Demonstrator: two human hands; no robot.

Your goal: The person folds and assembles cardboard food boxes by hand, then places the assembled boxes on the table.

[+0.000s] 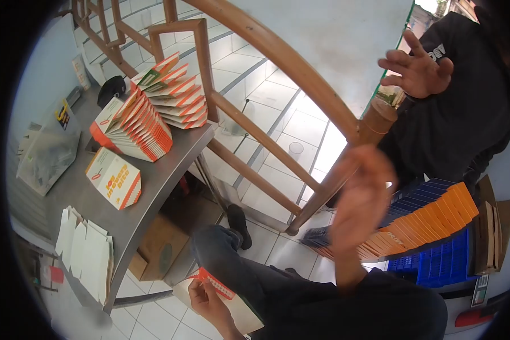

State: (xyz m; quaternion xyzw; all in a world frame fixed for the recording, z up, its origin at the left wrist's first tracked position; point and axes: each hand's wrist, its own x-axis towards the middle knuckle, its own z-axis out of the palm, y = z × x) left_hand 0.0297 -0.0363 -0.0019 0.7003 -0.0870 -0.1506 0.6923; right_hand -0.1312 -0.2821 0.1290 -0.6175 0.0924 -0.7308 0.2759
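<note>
My left hand point(207, 301) is low in the view near my lap, fingers closed on the edge of a flat red-and-white paper food carton point(238, 309). My right hand point(361, 198) is raised on the right, smeared by motion, so its fingers cannot be made out. It appears in front of the wooden rail and close to a row of orange-and-blue cartons point(419, 226); whether it touches either is unclear. On the grey table lie a single printed carton point(114, 178) and stacks of nested red-and-white cartons point(139, 127).
The grey table point(153, 195) also bears white folded sheets point(86, 252) and a clear plastic bin point(51, 144). A wooden railing point(277, 45) crosses the middle. On the right are a blue crate point(436, 260) and another person's raised hand point(416, 71). A cardboard box point(160, 243) sits beneath the table.
</note>
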